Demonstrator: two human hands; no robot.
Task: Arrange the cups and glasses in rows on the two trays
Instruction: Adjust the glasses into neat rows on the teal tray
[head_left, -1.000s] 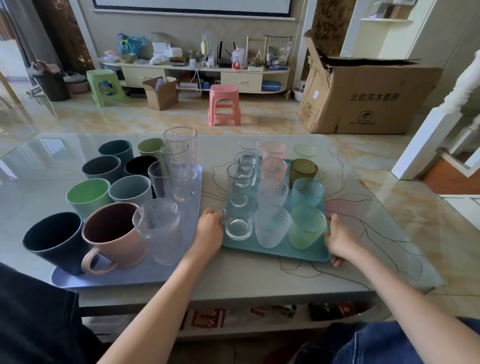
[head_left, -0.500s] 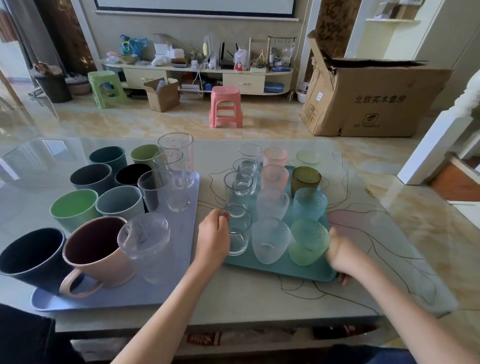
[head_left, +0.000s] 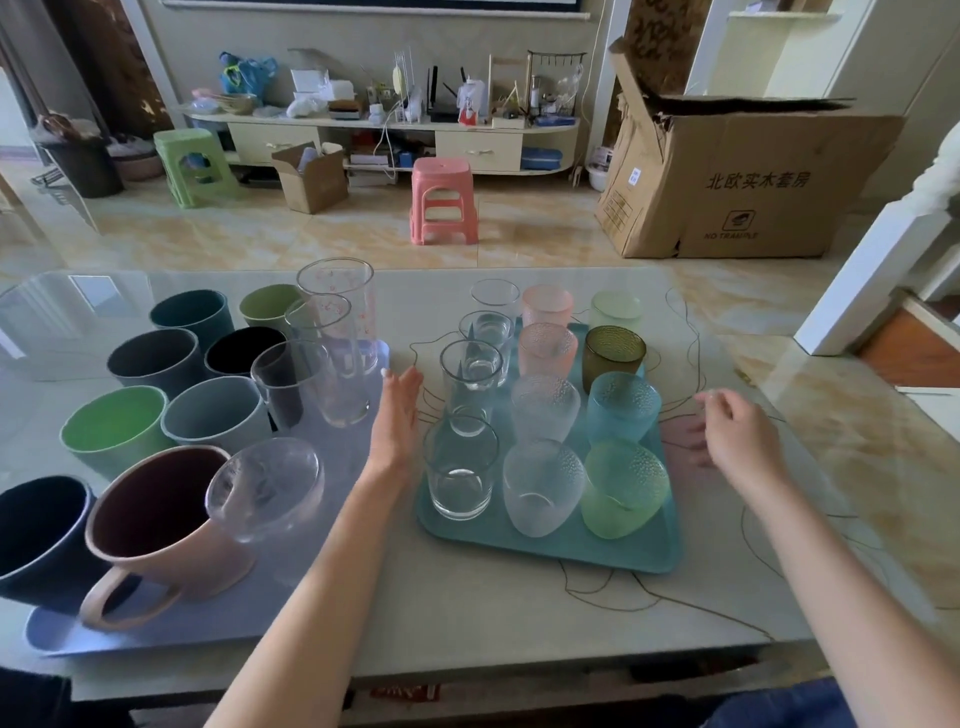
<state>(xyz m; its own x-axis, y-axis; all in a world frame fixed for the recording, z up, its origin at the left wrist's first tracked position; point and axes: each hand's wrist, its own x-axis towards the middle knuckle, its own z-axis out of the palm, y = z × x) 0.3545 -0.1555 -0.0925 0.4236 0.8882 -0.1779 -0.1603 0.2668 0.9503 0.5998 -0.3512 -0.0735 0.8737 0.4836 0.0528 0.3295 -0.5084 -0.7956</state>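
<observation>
Your left hand (head_left: 397, 415) is hovering flat, fingers straight, between the blue tray (head_left: 332, 587) of cups and the teal tray (head_left: 545, 540) of glasses; your right hand (head_left: 737, 431) is hanging loosely curled, holding nothing.

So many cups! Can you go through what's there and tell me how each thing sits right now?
Teal tray: flat on table, glasses upright in rows.
Lavender tray: flat, cups and glasses upright.
Pink mug: upright, empty.
Left hand: open, between trays.
Right hand: loosely curled, holding nothing.
Cardboard box: flaps open.
</observation>
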